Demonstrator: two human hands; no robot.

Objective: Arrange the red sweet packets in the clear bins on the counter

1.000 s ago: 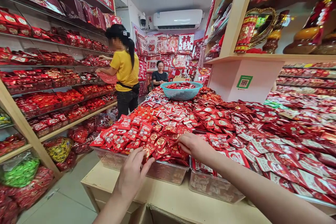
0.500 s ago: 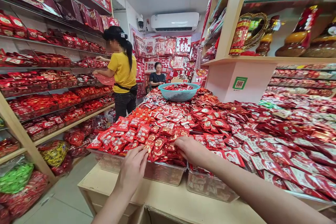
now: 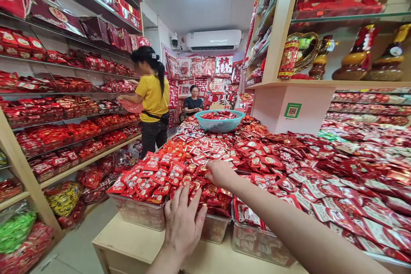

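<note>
The left hand point(image 3: 183, 222) lies flat with its fingers spread wide over the front edge of the heap of red packets point(image 3: 180, 171); the fingertips touch the nearest packets, and it holds nothing that I can see. The right hand point(image 3: 220, 173) rests a little further in, on top of the same heap, with the fingers curled down into the packets. Whether it grips one packet or only presses on them, I cannot tell.

These packets fill a clear plastic bin point(image 3: 141, 214) which stands at the corner of a pale wooden counter point(image 3: 128, 244). The pile rises above the rim of the bin and hangs over it on the left side. Just beside it, to the right, stands a second clear bin point(image 3: 260, 244), also full, and after that the red packets cover the whole table.

Far behind, a turquoise basket point(image 3: 220, 125) sits on the heap. At the left shelves point(image 3: 64, 107), a person in a yellow shirt point(image 3: 153, 98) stands with a small red basket.

In my judgement the risk is in the overhanging pile: if either hand pushes sideways or pulls from below, loose packets may slide over the rim and fall to the floor. The bin stands near the counter edge, so a strong push may also move it.
</note>
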